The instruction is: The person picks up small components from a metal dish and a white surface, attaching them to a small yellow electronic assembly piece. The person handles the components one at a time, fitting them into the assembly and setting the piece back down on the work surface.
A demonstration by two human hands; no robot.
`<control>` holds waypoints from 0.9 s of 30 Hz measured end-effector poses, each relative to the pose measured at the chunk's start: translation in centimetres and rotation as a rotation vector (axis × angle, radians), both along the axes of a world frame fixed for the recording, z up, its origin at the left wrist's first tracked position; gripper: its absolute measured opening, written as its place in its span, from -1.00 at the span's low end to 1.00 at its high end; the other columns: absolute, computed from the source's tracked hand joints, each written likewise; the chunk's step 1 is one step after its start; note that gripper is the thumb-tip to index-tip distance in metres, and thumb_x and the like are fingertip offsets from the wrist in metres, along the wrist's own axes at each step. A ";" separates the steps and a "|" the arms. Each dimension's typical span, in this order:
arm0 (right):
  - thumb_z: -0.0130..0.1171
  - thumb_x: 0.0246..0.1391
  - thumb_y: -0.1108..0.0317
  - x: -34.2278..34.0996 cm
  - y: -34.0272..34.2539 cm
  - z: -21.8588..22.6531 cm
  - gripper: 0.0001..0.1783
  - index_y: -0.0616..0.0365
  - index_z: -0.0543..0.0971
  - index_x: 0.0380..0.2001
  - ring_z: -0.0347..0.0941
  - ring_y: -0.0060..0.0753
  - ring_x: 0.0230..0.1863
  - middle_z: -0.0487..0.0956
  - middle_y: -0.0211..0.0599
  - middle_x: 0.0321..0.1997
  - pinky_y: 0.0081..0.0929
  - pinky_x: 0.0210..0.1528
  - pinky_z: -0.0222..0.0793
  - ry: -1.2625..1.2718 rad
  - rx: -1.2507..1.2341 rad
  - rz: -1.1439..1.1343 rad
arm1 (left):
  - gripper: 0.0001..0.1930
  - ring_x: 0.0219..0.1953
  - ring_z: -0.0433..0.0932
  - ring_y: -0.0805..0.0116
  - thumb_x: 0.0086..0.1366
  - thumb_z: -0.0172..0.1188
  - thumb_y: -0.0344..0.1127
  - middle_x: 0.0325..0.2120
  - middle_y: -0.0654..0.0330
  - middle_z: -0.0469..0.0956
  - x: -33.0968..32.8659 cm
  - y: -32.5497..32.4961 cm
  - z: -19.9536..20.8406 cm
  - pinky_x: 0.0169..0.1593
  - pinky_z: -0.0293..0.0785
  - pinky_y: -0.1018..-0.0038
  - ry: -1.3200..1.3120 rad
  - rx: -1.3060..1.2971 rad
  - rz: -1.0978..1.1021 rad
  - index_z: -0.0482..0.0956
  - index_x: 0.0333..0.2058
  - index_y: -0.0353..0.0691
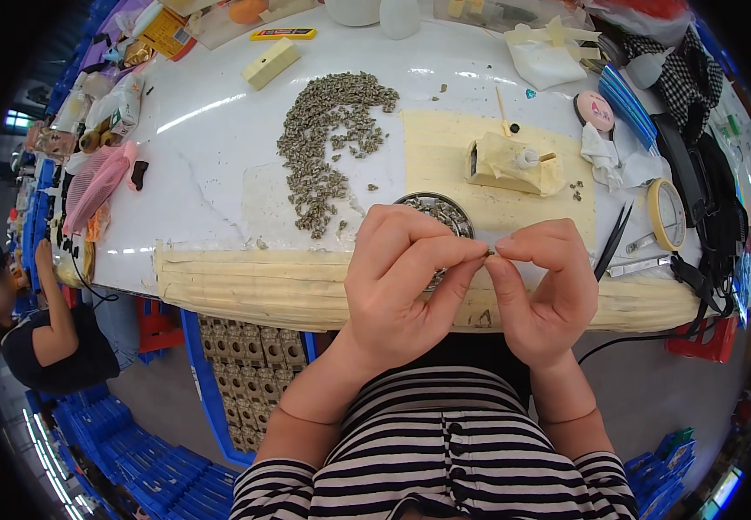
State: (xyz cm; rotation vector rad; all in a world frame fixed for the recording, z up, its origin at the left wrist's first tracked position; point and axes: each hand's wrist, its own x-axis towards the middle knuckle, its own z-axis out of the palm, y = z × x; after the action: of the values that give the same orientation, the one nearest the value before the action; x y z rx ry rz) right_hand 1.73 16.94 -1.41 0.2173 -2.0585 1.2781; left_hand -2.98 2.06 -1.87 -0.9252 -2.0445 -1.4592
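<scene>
Both my hands meet above the table's near edge, fingertips almost touching. My left hand (406, 290) pinches with thumb and forefinger at a tiny dark metal piece (490, 252). From the other side my right hand (549, 286) pinches at the same spot, its thumb and forefinger close around the piece. The piece is too small to name. Behind my left hand, partly hidden, stands a round metal dish (436, 201) with small metal parts in it. Beyond lies a large heap of small grey-brown metal parts (319, 130), spread in a curve.
A taped block (514, 165) with a small stick stands right of the dish. Tweezers (615, 238), a tape roll (666, 215) and a metal tool (640, 266) lie at the right. A blue tray of metal parts (250, 381) is below the edge. A person (55, 334) sits at far left.
</scene>
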 end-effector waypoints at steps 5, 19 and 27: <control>0.43 -0.20 0.59 0.0 0.3 -0.1 -0.71 0.18 0.68 -0.30 0.46 -0.36 -0.39 0.58 -0.29 -0.37 -0.52 -0.38 0.37 0.024 0.090 0.018 | -0.79 -0.40 0.44 0.29 -0.04 0.42 -0.57 -0.46 0.25 0.51 0.0 -0.1 0.0 -0.32 0.35 0.45 -0.035 0.013 0.016 0.66 -0.37 -0.22; 0.40 -0.12 0.53 0.1 0.3 0.1 -0.80 0.21 0.67 -0.33 0.49 -0.35 -0.36 0.59 -0.26 -0.39 -0.52 -0.32 0.39 -0.122 -0.017 0.087 | -0.80 -0.38 0.44 0.31 -0.02 0.42 -0.57 -0.46 0.25 0.52 0.1 -0.3 0.1 -0.31 0.34 0.46 -0.091 0.046 0.000 0.68 -0.37 -0.22; 0.43 -0.21 0.60 0.1 0.2 0.1 -0.69 0.17 0.70 -0.28 0.46 -0.39 -0.39 0.57 -0.31 -0.37 -0.54 -0.37 0.35 0.018 0.079 0.020 | -0.82 -0.38 0.44 0.29 0.00 0.41 -0.56 -0.45 0.24 0.52 0.3 -0.1 -0.1 -0.31 0.35 0.46 -0.129 0.044 0.032 0.67 -0.38 -0.22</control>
State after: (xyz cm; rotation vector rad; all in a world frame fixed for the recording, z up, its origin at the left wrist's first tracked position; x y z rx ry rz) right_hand 1.87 17.14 -1.34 0.2857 -2.0986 1.2033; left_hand -2.70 2.00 -1.94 -0.7957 -2.0990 -1.5770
